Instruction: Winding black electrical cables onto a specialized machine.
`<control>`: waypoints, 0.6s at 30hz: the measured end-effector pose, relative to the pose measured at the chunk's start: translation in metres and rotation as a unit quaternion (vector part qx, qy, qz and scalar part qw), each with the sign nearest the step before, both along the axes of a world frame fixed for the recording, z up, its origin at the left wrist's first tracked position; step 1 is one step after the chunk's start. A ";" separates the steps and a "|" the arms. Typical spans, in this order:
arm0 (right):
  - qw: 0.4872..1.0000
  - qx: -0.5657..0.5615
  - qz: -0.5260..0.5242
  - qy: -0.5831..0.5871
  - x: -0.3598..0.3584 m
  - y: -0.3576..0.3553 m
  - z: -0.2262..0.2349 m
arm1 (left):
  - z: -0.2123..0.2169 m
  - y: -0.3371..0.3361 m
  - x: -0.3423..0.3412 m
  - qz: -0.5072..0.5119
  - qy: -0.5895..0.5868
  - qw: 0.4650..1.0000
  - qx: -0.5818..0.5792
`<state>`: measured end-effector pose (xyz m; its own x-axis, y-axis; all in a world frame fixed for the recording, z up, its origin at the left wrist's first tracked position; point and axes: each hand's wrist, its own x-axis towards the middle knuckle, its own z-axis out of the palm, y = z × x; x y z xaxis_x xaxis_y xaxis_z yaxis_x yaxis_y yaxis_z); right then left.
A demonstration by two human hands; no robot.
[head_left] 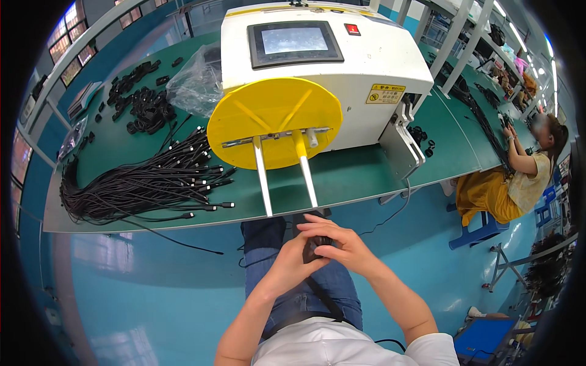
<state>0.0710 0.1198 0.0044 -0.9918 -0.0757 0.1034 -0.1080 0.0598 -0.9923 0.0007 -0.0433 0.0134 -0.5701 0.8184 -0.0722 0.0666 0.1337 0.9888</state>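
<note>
Small black piece (315, 251) held in front of the white machine (366, 70)

At the far left of the machine, a small clear bag (72, 139) lies near the edge of the green desk (360, 171); its content is too small to tell. Nearer to the machine, many black cables (140, 186) lie in a long bunch, and behind them is a pile of black coils (149, 110). A crumpled transparent plastic bag (195, 82) rests just beside the machine's left side; I cannot tell if something is in it. On the machine's front is a yellow disc (241, 119) with two rods. Before the machine, below these rods, the left hand (292, 262) pinches the black piece between bent fingers, and the right hand (348, 245) curves over it, touching it from the other side. Well to the right of the machine, a co-worker (530, 177) sits on a blue stool (488, 234).
</note>
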 end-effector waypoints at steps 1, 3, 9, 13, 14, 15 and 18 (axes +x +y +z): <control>1.000 0.023 -0.001 0.017 -0.001 -0.003 -0.001 | 0.000 -0.001 0.001 0.001 -0.014 1.000 -0.009; 0.996 0.070 -0.005 0.050 -0.002 -0.008 -0.004 | -0.001 -0.003 0.003 0.002 -0.041 0.999 -0.026; 0.986 0.113 -0.071 0.096 0.005 -0.037 -0.004 | -0.007 -0.006 0.006 0.023 0.051 0.998 0.014; 0.987 0.033 -0.145 0.063 0.008 -0.043 -0.010 | -0.013 -0.001 0.008 0.055 0.147 0.987 0.027; 0.987 -0.046 -0.155 0.026 0.009 -0.041 -0.013 | -0.013 0.000 0.009 0.069 0.177 0.982 -0.001; 0.979 -0.124 -0.163 -0.011 0.010 -0.040 -0.014 | -0.012 0.000 0.010 0.084 0.208 0.974 -0.030; 0.978 -0.040 -0.182 -0.088 0.013 -0.023 -0.006 | -0.010 -0.002 0.009 0.089 0.240 0.965 -0.058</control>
